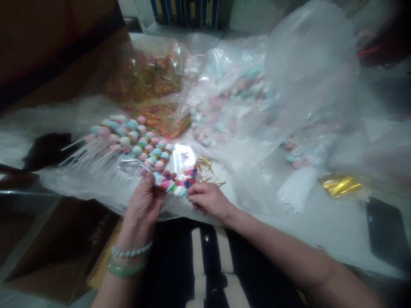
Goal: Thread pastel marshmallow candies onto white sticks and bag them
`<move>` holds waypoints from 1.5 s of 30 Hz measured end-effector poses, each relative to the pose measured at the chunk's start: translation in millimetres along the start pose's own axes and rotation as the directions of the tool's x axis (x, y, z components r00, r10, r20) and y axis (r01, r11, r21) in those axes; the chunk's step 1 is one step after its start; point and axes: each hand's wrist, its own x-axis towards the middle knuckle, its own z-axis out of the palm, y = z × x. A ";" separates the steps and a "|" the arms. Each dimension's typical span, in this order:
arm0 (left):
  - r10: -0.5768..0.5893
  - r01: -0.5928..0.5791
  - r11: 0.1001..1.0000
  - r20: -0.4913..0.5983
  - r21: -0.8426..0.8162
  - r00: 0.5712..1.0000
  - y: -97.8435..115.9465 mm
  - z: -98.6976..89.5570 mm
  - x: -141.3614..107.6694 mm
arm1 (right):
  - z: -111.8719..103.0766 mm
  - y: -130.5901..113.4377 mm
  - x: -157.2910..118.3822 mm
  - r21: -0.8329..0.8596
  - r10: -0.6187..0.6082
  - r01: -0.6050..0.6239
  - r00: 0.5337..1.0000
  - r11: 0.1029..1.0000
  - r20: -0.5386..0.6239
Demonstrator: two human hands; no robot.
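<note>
Between my two hands lies a colourful marshmallow skewer (173, 186), partly in clear, shiny wrapping. My left hand (146, 200) is closed around its left end, the thumb on top. At the right end, my right hand (207, 199) pinches with fingers pressed together; exactly what sits between the fingertips is hidden. Just beyond them is a pile of pastel marshmallow skewers (150, 149), pink, blue and white, with white sticks (93, 154) pointing left. A shiny clear wrapper stack (184, 157) and loose gold twist ties (205, 167) lie close to my right hand.
Behind are a clear bag of orange and green pieces (144, 85) and a large clear plastic bag (308, 68) over more pastel skewers. White sticks (295, 190), a gold packet (341, 185) and a dark flat object (387, 231) lie right. An open cardboard box (54, 252) stands lower left.
</note>
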 end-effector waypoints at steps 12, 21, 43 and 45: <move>-0.126 0.125 0.990 -0.010 -0.059 0.992 -1.0 -0.4 1.7 | 2.7 18.6 6.6 0.524 0.197 -0.410 0.888 0.746 0.415; -0.161 0.162 0.986 -0.034 0.026 0.986 0.0 -4.2 1.7 | -0.1 18.9 1.3 0.407 0.202 -0.361 0.901 0.839 0.383; -0.051 0.037 0.991 -0.110 -0.130 0.993 -9.1 5.4 0.1 | 9.6 11.3 -7.6 0.047 0.082 -0.084 0.996 0.995 0.027; -0.042 0.031 0.993 -0.096 -0.115 0.995 -9.6 3.4 0.4 | 8.2 10.9 -7.3 0.046 0.092 -0.094 0.995 0.995 0.034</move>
